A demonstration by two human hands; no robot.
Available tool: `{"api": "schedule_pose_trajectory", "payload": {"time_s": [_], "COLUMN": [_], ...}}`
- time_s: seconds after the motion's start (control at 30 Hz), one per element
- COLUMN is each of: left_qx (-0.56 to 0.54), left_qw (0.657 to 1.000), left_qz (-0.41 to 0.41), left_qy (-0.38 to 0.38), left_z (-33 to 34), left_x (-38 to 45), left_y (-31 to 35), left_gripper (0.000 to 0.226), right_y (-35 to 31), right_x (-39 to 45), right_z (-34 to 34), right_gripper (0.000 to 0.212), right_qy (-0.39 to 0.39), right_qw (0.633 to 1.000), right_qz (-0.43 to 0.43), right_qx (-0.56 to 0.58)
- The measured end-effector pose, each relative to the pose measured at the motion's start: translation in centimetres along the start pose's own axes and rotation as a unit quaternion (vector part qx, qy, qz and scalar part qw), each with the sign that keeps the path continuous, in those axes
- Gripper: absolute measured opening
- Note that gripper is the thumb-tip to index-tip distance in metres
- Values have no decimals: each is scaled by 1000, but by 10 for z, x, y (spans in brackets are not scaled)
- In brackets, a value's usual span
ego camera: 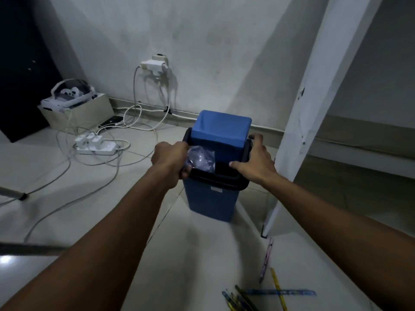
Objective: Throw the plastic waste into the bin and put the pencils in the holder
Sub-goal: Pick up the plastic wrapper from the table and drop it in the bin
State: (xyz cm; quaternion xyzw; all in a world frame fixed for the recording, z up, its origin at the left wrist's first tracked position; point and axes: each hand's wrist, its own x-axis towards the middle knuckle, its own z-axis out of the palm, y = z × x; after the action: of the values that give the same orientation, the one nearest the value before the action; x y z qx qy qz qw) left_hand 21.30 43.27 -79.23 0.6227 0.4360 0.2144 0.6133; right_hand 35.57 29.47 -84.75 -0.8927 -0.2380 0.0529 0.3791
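Note:
A blue bin (211,203) with a black rim stands on the floor, its blue swing lid (221,131) tipped up. My left hand (171,159) is shut on a crumpled clear plastic bag (201,158), holding it over the bin's opening at the left rim. My right hand (254,163) rests on the bin's right rim, fingers spread, thumb at the opening's edge. Several pencils (240,299) lie loose on the white table surface at the bottom right, with a blue ruler (283,292) and a pink pen (267,259). No pencil holder is visible.
A white table leg (312,108) slants just right of the bin. On the floor to the left lie a power strip (96,145) with tangled white cables, and a beige box (76,111) holding a headset. A wall socket (155,65) is behind.

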Motion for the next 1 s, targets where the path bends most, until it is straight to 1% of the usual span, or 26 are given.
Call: {"api": "schedule_pose_trajectory", "payload": {"time_s": [0.07,0.13,0.2,0.33,0.47,0.53,0.57,0.63,0.7,0.77,0.8,0.87,0.93,1.0], "left_qx": [3,-6,-18,-28,-10,29,61,156,272,358,381,400,364,322], "left_qw": [1000,998,996,992,988,989,990,985,958,925,915,908,923,940], "left_qz": [-20,-42,-59,-79,-83,-65,-44,21,90,126,129,119,88,66], "left_qy": [-16,-37,-59,-99,-130,-126,-116,-74,-21,16,15,-35,-87,-95], "left_z": [10,19,26,33,35,35,36,37,40,43,45,49,51,52], "left_x": [3,3,1,2,6,12,16,23,24,20,19,18,18,20], "left_y": [-6,-12,-13,-8,-3,-3,-6,-15,-26,-35,-39,-43,-44,-46], "left_gripper": [14,18,18,11,9,10,11,23,41,54,58,66,67,58], "right_y": [0,1,3,7,7,7,8,8,8,7,7,7,6,7], "right_x": [-4,-7,-8,-6,-4,-4,-4,-5,-5,-6,-7,-8,-8,-9], "right_z": [0,-1,-2,-5,-4,-2,-1,0,1,1,1,1,1,1], "right_gripper": [109,117,115,102,103,103,104,104,105,106,106,106,105,107], "right_qy": [-9,-11,-15,-37,-39,-39,-39,-42,-44,-46,-47,-47,-45,-44], "right_qw": [1000,999,998,997,997,997,997,997,997,997,997,997,997,997], "right_qz": [-13,-30,-49,-68,-65,-60,-60,-60,-60,-60,-60,-59,-63,-68], "right_qx": [25,29,21,2,-1,1,5,13,19,22,22,17,11,8]}}
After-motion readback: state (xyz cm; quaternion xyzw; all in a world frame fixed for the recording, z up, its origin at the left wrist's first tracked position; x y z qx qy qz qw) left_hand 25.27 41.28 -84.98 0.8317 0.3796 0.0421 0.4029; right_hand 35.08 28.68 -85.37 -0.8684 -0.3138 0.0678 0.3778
